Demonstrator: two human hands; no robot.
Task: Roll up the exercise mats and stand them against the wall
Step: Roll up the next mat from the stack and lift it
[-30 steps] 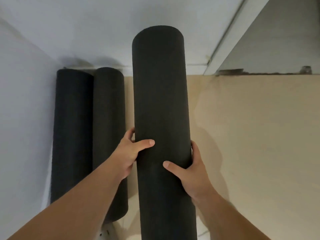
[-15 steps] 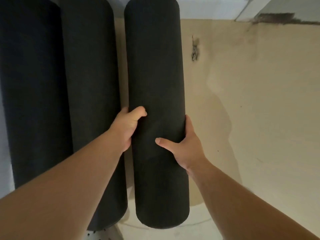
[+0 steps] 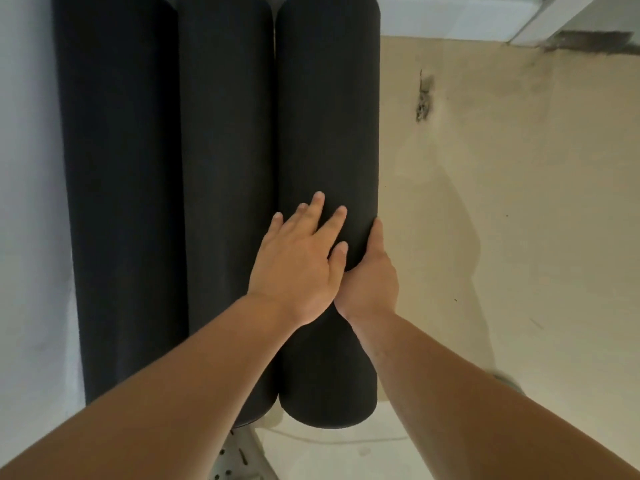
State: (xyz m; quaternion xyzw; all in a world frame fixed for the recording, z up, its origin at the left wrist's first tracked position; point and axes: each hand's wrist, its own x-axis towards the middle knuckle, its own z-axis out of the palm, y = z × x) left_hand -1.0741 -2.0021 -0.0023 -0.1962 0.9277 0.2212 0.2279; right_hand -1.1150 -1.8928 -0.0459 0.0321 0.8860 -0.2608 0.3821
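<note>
Three rolled black exercise mats stand upright side by side in the corner. The right mat (image 3: 327,116) has its lower end on the floor and touches the middle mat (image 3: 227,150); the left mat (image 3: 117,168) stands by the white wall. My left hand (image 3: 299,265) lies flat on the front of the right mat with fingers spread. My right hand (image 3: 370,275) cups the right side of that same mat, thumb along its edge, other fingers hidden behind it.
A beige wall (image 3: 502,202) with a small dark mark (image 3: 423,95) runs behind and to the right. A white wall (image 3: 27,168) is on the left. Pale floor (image 3: 346,455) lies below, with a light perforated shoe (image 3: 239,459) near the mats' bases.
The right mat moved left against the middle mat and now rests on the floor. My left hand opened from gripping its side to lying flat on its front. The view has tilted down.
</note>
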